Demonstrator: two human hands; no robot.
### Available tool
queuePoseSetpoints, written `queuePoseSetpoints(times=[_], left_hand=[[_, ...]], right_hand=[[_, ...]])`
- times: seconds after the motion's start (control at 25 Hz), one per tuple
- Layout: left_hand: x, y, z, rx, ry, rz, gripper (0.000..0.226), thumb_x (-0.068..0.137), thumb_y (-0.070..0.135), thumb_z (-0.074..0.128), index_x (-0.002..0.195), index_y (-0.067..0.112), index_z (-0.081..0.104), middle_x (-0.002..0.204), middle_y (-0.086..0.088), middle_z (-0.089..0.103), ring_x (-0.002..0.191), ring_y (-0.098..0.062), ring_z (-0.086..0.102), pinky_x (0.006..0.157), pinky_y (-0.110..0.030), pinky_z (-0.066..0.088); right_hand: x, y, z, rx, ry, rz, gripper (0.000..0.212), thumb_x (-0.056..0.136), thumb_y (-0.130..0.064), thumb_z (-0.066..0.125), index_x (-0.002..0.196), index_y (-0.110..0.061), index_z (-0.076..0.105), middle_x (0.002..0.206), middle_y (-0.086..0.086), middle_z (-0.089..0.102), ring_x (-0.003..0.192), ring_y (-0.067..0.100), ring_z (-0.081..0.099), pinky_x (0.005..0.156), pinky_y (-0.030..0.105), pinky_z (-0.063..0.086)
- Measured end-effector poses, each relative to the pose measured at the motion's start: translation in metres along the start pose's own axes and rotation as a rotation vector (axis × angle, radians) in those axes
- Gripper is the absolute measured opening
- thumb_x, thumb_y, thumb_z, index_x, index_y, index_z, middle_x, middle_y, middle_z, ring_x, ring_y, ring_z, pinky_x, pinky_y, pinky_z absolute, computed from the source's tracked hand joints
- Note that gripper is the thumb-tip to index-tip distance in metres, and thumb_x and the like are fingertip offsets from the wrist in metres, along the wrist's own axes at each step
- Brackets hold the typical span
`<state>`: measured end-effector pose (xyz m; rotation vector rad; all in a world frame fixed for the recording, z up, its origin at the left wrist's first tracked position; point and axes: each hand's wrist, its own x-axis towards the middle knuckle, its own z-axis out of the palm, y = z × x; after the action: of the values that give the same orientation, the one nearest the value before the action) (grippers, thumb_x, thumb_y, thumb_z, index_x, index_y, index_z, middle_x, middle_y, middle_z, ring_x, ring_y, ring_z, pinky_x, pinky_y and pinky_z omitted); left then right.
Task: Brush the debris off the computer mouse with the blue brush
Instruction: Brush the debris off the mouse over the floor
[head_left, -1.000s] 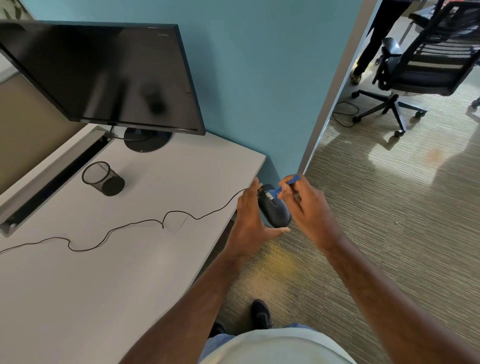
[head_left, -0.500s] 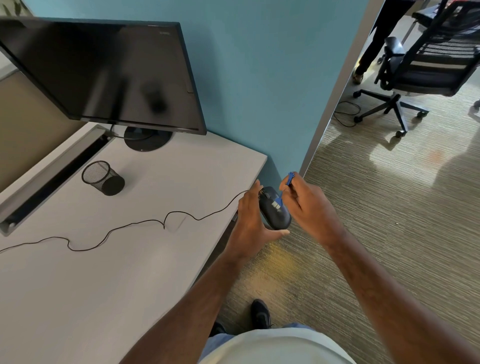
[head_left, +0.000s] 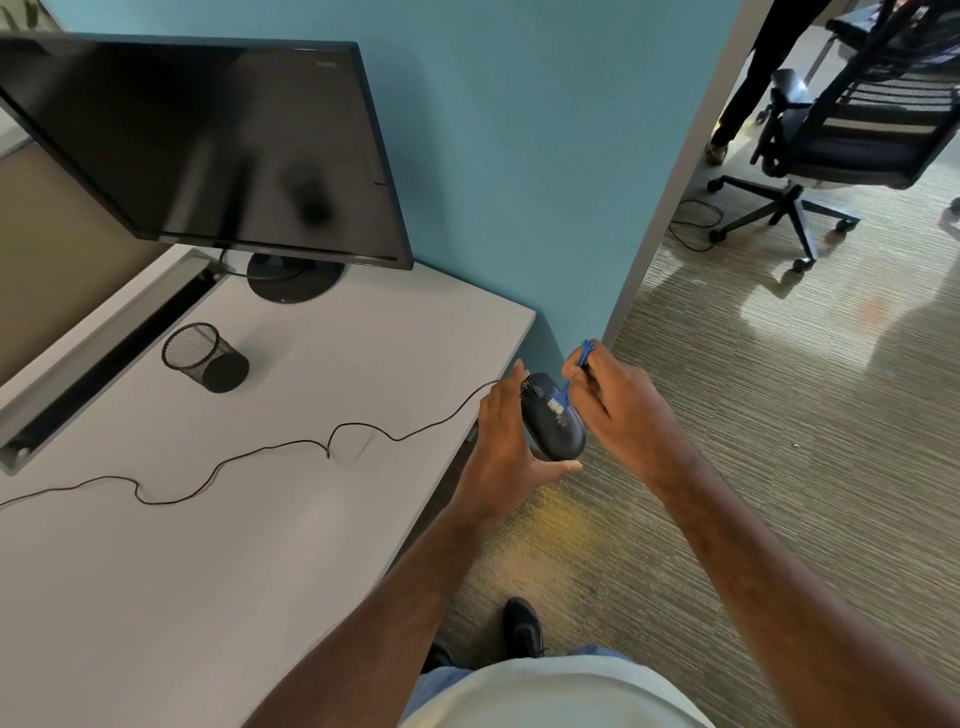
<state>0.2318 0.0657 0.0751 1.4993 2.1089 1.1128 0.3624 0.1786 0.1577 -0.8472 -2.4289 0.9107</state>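
Beyond the edge of the white rectangular table (head_left: 260, 519), left hand (head_left: 506, 447) cupping the dark oval corded computer mouse (head_left: 553, 423), right hand (head_left: 618, 410) pinching the small blue plastic brush (head_left: 563, 397), white bristles on its speckled top; brushing apparently midway, pale debris remaining.

left hand (head_left: 506, 441) cupped, right hand (head_left: 618, 410) pinching

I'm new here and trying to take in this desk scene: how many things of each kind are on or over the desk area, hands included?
Hands: 2, the left hand and the right hand
Computer mouse: 1
Blue brush: 1
Monitor: 1
Mesh cup: 1
Cable: 1
Total: 7
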Motion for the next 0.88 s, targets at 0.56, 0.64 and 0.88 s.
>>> queuePoseSetpoints(times=[0.56,0.64,0.88], left_hand=[[0.003,0.009,-0.004,-0.048,-0.049,-0.047,0.136,0.056,0.047,0.097,0.158,0.008,0.016,0.156,-0.006,0.035,0.141,-0.018,0.033,0.115,-0.035,0.037],[0.005,0.009,-0.005,-0.043,-0.043,-0.044,0.136,0.056,0.046,0.097,0.158,0.007,0.015,0.156,-0.007,0.035,0.141,-0.02,0.034,0.115,-0.04,0.039],[0.005,0.009,-0.009,-0.053,-0.038,-0.067,0.136,0.056,0.046,0.097,0.158,0.012,0.014,0.156,-0.005,0.034,0.14,-0.018,0.034,0.113,-0.046,0.041]], right_hand=[[-0.004,-0.002,-0.005,-0.03,0.031,-0.067,0.016,0.106,-0.02,0.047,0.102,-0.008,0.056,0.062,-0.011,0.046,0.051,0.008,0.049,0.047,0.014,0.036],[-0.006,-0.002,-0.001,-0.047,0.009,-0.078,0.012,0.106,-0.017,0.049,0.102,-0.007,0.056,0.064,-0.013,0.046,0.05,0.006,0.049,0.049,0.012,0.038],[-0.007,-0.002,-0.008,-0.028,0.008,-0.066,0.009,0.105,-0.009,0.051,0.099,-0.004,0.056,0.062,-0.013,0.046,0.054,0.001,0.053,0.047,0.011,0.036]])
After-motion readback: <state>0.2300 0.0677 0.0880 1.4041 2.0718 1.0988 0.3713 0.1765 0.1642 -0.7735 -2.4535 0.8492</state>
